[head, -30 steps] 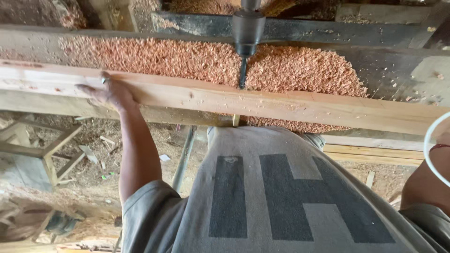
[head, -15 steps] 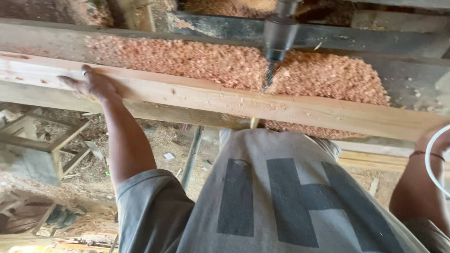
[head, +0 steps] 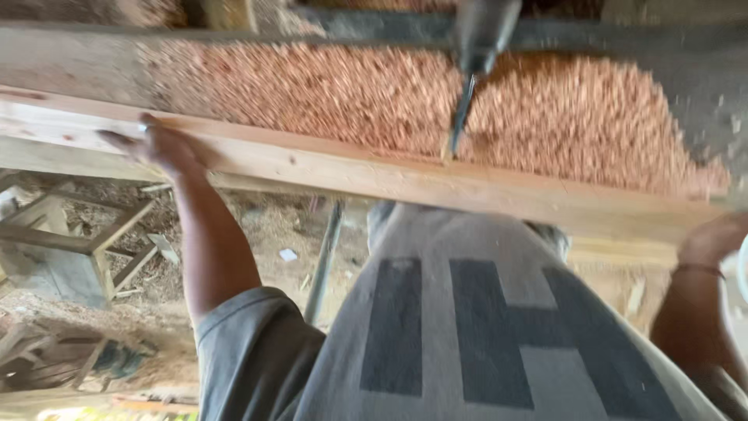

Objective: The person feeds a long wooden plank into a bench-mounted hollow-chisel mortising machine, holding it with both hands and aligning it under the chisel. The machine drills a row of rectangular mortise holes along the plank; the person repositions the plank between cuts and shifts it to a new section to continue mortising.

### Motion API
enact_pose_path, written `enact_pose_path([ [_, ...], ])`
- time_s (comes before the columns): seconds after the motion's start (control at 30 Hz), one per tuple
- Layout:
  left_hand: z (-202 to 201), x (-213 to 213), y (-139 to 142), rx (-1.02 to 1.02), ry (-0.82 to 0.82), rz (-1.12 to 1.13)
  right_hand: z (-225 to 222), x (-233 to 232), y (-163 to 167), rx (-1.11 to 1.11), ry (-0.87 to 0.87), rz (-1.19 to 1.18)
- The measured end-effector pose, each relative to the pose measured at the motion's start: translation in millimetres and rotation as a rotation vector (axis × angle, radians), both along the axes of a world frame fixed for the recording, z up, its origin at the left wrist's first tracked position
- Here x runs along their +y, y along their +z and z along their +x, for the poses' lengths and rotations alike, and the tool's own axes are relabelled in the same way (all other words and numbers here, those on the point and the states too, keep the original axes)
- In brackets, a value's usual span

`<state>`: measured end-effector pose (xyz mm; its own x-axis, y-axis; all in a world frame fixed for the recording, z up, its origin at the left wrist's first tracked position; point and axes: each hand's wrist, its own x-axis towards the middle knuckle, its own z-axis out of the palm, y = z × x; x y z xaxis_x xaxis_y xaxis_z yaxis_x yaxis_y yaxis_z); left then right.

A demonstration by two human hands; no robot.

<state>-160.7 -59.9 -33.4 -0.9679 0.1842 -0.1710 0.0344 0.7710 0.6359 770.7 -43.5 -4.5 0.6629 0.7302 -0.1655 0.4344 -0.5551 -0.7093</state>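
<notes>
Since the earlier frames my view had swung left and closer: the drill bit [head: 461, 117] had drifted from centre toward the right, and my left hand [head: 160, 146] had slid further out along the wooden plank [head: 374, 175]. The picture was blurred with that motion.

My left hand lay on the plank's top face near its left end, palm down, fingers spread flat rather than curled, pressing on the wood without gripping around it. My right hand [head: 713, 238] sat at the far right edge of the view, just under the plank's near edge; it was partly cut off and smeared, so I could not tell whether it was clenched, loose or holding anything. A thin band showed at its wrist.

The plank ran across the whole view, tilting slightly down to the right, resting on the surface [head: 70, 62] of the machine. Behind it lay a thick bed of reddish wood shavings [head: 312, 90]. The bit hung from a dark chuck [head: 483, 27] at the top and its tip met the plank's far edge, just where the shavings began.

Below the plank I saw my grey shirt [head: 467, 327] with dark block shapes, and off to the left a wooden stool frame [head: 70, 238] standing on the littered floor [head: 265, 226].
</notes>
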Motion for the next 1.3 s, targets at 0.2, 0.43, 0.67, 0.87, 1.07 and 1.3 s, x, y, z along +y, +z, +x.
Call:
enact_pose_path([
  [0.2,-36.4,-9.5,-11.0,-0.074,0.017,0.303,-28.6,-16.2,4.3,-0.025,0.024,0.07],
  [0.43,-44.0,-3.4,13.2,0.016,-0.287,-0.125,-59.1,-25.3,13.6,0.052,0.141,0.168],
  [0.67,66.3,-24.2,-17.8,0.585,-0.832,-0.32,-71.2,-4.9,-0.3,0.006,0.082,0.268],
  [0.87,56.5,-19.2,-37.0,0.622,-0.794,-0.151,-47.3,-7.0,-19.8,-0.255,0.362,0.191],
  [1.07,60.6,-22.9,-24.1,0.575,-0.843,-0.204,-35.6,-12.3,-34.4,0.137,0.233,0.072],
  [1.3,69.6,-14.8,-9.9,0.484,-0.856,-0.293,-35.1,-10.3,-33.1,0.184,0.197,0.03],
])
